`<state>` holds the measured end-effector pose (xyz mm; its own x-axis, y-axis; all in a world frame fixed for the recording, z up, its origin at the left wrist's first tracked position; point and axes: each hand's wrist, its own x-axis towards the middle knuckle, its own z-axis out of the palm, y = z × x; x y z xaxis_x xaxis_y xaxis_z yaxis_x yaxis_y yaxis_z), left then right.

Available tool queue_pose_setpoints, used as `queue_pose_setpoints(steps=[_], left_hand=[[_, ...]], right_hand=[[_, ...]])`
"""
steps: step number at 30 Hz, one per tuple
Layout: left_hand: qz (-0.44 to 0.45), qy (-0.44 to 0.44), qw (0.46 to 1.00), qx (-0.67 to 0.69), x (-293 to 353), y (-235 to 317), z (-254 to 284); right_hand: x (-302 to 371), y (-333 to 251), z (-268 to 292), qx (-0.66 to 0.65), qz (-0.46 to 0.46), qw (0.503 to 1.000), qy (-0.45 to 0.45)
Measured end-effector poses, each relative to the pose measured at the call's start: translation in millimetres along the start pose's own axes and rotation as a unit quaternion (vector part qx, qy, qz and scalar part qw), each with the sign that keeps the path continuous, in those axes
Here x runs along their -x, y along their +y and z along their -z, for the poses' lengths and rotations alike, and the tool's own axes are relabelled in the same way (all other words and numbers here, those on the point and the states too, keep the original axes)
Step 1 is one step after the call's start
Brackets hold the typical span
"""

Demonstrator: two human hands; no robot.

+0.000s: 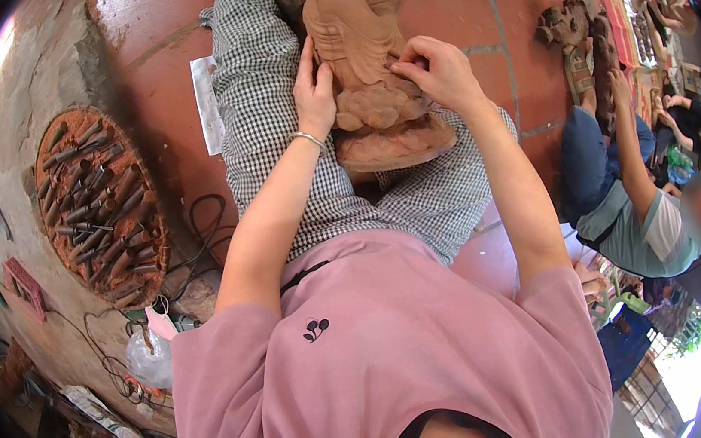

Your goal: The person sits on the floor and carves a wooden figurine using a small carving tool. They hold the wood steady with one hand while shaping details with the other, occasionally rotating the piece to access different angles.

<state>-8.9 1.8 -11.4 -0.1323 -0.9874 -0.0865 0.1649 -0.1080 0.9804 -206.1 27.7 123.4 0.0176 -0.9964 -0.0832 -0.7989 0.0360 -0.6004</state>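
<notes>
The carved wooden statue [355, 32] lies between the person's legs, its lotus-like base [394, 145] toward the lap and its upper end away; how far it tilts I cannot tell. The left hand [315, 93] is loosely open, fingers and thumb laid along the statue's left side. The right hand [440, 75] is curled in, thumb and forefinger closed at the lower robe edge on what seems a small dark piece, too small to identify.

For this fine work on the robe, it would be best to brace the base against the thighs, keep the left palm firm but clear of the right hand's path, and use short, light strokes along the carved folds, since thin edges could chip.

Around them are checked trousers [259, 117] and a tiled floor [452, 13]. Leftward, chisels [102, 204] lie in sawdust on a concrete surface [5, 185]; rightward sits a co-worker [627, 218].
</notes>
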Motion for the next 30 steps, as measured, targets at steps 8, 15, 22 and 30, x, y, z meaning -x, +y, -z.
queue_pose_setpoints(steps=[8, 15, 22, 30], left_hand=[[0.027, -0.002, 1.000, -0.012, -0.5, 4.2, 1.2], [0.009, -0.008, 1.000, -0.006, -1.2, -5.8, 4.0], [0.005, 0.005, 0.998, -0.057, 2.2, 1.4, 2.1], [0.021, -0.005, 0.999, -0.037, 2.2, 9.6, -1.2]], right_hand=[[0.1, 0.8, -1.5, -0.001, 0.021, 1.000, 0.009], [-11.4, 0.0, -4.1, -0.012, 0.102, 0.995, -0.010], [-10.6, -6.0, -7.4, 0.038, 0.150, 0.987, 0.033], [-14.0, -8.7, -24.8, 0.022, 0.125, 0.990, 0.061]])
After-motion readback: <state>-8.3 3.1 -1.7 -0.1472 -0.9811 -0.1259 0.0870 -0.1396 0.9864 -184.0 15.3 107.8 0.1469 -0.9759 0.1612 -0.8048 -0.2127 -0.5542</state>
